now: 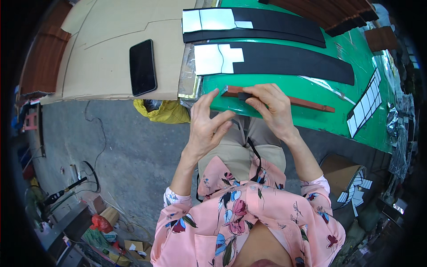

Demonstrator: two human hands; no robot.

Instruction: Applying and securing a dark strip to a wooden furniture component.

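The right hand [272, 107] pinches a small black piece [244, 95] against the brown strip [307, 103] lying at the green counter [284, 120] edge, steadying it. The left hand [207, 124], fingers spread, hovers just beside.

I'm looking at a small workshop, rough and cluttered. The green worktop [284, 95] carries long black strips [293, 60] with silvery foil pieces, and a flattened cardboard sheet [111, 49] lies just left of it. Below the worktop is a bare concrete floor [133, 151] with loose cables; stacked brown slats [329, 13] sit at its far edge, and scraps and foil offcuts pile up to its right.
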